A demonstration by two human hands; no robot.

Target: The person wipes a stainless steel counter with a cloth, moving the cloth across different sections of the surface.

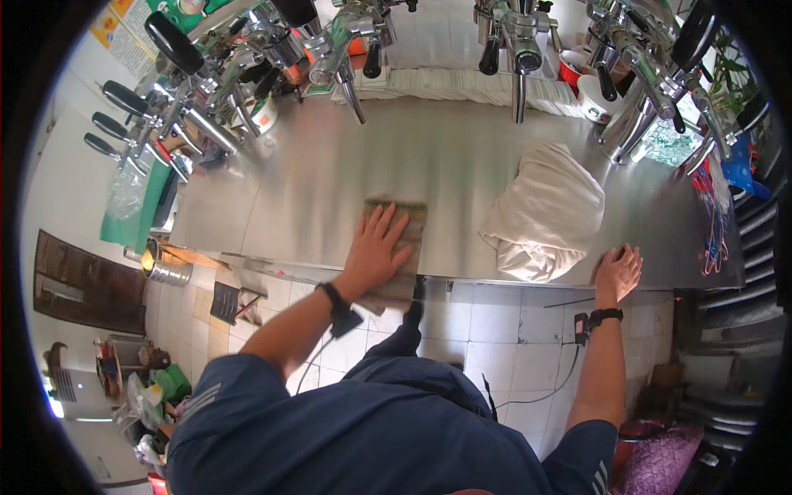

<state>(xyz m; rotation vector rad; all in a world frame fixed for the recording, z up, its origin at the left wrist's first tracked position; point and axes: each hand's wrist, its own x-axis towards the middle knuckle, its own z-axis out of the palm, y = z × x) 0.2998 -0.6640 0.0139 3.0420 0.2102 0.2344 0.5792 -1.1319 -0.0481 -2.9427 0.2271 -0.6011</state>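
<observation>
My left hand lies flat with spread fingers on a folded brownish cloth. The far edge of this cloth looks greenish and slightly blurred, and its near end hangs over the front edge of a stainless steel counter. To the right, a bunched cream cloth rests on the metal, touched by neither hand. Just beyond it, my right hand rests at the counter's front edge with slightly bent fingers and nothing visible in it.
Chrome beer taps with black handles line the counter's back and both sides. Behind them runs a row of stacked paper-like sheets. A white tub stands at the back right. Coloured cords hang at the right; a folding stool stands below left.
</observation>
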